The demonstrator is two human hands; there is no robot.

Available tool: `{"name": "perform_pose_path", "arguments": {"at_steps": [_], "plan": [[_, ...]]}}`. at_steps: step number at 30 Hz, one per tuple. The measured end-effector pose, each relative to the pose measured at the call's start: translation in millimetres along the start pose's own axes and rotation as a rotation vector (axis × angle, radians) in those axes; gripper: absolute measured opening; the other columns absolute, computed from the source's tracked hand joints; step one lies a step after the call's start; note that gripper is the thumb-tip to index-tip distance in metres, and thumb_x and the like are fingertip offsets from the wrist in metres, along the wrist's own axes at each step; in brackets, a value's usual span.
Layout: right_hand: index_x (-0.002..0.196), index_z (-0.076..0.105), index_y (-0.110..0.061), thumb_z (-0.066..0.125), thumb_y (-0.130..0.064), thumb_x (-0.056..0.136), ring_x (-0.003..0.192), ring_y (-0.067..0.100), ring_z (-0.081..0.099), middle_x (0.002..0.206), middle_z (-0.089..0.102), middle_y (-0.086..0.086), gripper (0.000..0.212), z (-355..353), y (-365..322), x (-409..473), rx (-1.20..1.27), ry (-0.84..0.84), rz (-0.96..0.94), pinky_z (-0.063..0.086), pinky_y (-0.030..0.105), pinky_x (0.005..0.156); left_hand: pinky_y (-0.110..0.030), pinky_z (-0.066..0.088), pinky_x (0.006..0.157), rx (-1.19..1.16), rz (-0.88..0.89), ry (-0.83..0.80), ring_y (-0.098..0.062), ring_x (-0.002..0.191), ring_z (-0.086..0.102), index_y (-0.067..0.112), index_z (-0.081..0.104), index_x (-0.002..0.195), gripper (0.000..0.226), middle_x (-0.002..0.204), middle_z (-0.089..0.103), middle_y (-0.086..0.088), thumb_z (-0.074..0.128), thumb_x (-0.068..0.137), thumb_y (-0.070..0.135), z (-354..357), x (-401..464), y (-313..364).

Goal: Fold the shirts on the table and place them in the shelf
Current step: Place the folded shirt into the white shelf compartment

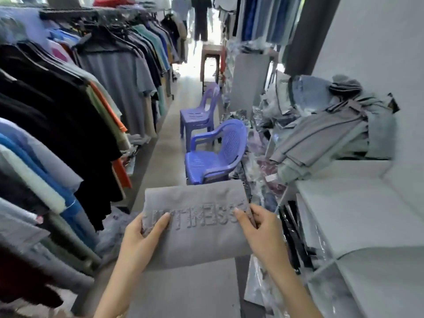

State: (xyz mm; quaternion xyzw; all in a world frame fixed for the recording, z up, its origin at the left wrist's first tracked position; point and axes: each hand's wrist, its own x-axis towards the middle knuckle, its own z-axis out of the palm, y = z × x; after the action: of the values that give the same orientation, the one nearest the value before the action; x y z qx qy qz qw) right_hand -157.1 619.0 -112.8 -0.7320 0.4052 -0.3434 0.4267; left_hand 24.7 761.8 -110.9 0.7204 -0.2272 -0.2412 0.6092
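Observation:
A folded grey shirt (197, 226) with raised lettering across it is held in the air in front of me, over the aisle floor. My left hand (142, 239) grips its left edge, thumb on top. My right hand (259, 230) grips its right edge, thumb on the lettering and fingers curled round the side. A heap of unfolded grey shirts (332, 129) lies on the white table (344, 203) at the right. Another grey shirt (385, 278) lies flat at the table's near right corner.
A long rack of hanging shirts (68, 111) fills the left side. Two purple plastic chairs (213, 152) stand in the narrow aisle ahead, against the table. Plastic-wrapped garments (263, 175) pile between chairs and table. A stool (211, 58) stands farther down.

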Motion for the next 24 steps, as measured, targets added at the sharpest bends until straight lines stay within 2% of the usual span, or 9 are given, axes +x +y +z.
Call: {"name": "perform_pose_path", "arguments": {"at_steps": [1,4,7,9,12,13,15,19,24], "plan": [[0.062,0.050,-0.011,0.064,-0.034,0.089,0.046,0.008,0.036,0.048,0.044,0.002,0.038,-9.9,2.2,1.3,-0.062,0.060,0.003,0.029,0.024,0.047,-0.033,0.052,0.079,0.004,0.015,-0.049,-0.018,0.086,0.068,0.013,0.069,0.091,0.009,0.086,0.075,0.000,0.067,0.086,0.021,14.1,9.4,2.5],[0.070,0.059,-0.011,0.061,-0.035,0.090,0.054,0.018,0.055,0.057,0.061,0.004,0.031,-38.5,14.2,4.2,-0.172,0.232,0.043,0.045,0.034,0.055,-0.021,0.050,0.067,-0.009,0.033,-0.212,-0.010,0.077,0.065,0.014,0.068,0.087,0.004,0.079,0.074,0.007,0.068,0.086,0.017,58.7,34.7,12.2],[0.071,0.060,-0.014,0.059,-0.038,0.090,0.057,0.015,0.057,0.059,0.062,0.000,0.031,-64.5,27.7,3.0,-0.273,0.415,0.122,0.047,0.033,0.056,-0.009,0.046,0.058,-0.004,0.074,-0.395,-0.002,0.069,0.062,0.013,0.068,0.088,0.005,0.072,0.072,0.013,0.068,0.085,0.017,105.9,57.4,21.0],[0.075,0.062,-0.013,0.059,-0.039,0.090,0.060,0.018,0.060,0.062,0.065,0.000,0.030,-80.1,32.6,-1.7,-0.296,0.526,0.170,0.050,0.039,0.056,-0.007,0.045,0.057,-0.003,0.116,-0.510,0.000,0.069,0.062,0.012,0.069,0.090,0.008,0.072,0.072,0.013,0.068,0.085,0.018,135.9,64.1,30.1],[0.072,0.061,-0.010,0.061,-0.034,0.090,0.053,0.018,0.054,0.058,0.061,0.003,0.030,-101.9,41.5,-16.5,-0.316,0.687,0.229,0.042,0.031,0.049,-0.005,0.044,0.056,0.012,0.173,-0.671,0.010,0.063,0.060,0.018,0.067,0.087,0.002,0.071,0.071,0.021,0.068,0.085,0.018,177.9,63.8,38.7],[0.070,0.060,-0.010,0.062,-0.032,0.090,0.049,0.014,0.048,0.056,0.059,0.002,0.030,-108.3,43.7,-24.0,-0.319,0.737,0.254,0.037,0.027,0.046,-0.007,0.045,0.058,0.021,0.193,-0.728,0.010,0.065,0.061,0.019,0.066,0.086,0.002,0.071,0.071,0.020,0.068,0.085,0.018,191.6,61.7,40.2],[0.065,0.058,-0.014,0.063,-0.030,0.090,0.047,0.007,0.043,0.052,0.055,-0.002,0.031,-120.3,48.5,-43.0,-0.316,0.843,0.317,0.030,0.020,0.045,-0.016,0.047,0.061,0.050,0.225,-0.848,0.003,0.070,0.063,0.018,0.066,0.086,0.003,0.074,0.072,0.008,0.068,0.085,0.019,218.7,53.1,43.8],[0.055,0.040,-0.027,0.062,-0.025,0.091,0.046,0.004,0.040,0.047,0.048,-0.015,0.042,-144.2,61.0,-83.8,-0.317,1.013,0.465,0.026,0.017,0.044,-0.008,0.045,0.055,0.101,0.336,-1.104,0.009,0.067,0.062,0.020,0.063,0.088,0.007,0.081,0.067,0.010,0.067,0.086,0.016,271.5,20.6,45.8],[0.056,0.038,-0.015,0.061,-0.025,0.091,0.044,0.006,0.033,0.044,0.035,-0.008,0.043,-176.9,87.8,-131.0,-0.314,1.199,0.608,0.024,0.020,0.045,-0.015,0.046,0.063,0.205,0.461,-1.328,-0.003,0.084,0.062,0.017,0.060,0.101,0.016,0.093,0.066,0.010,0.066,0.087,0.023,340.0,-28.1,34.7]]}}
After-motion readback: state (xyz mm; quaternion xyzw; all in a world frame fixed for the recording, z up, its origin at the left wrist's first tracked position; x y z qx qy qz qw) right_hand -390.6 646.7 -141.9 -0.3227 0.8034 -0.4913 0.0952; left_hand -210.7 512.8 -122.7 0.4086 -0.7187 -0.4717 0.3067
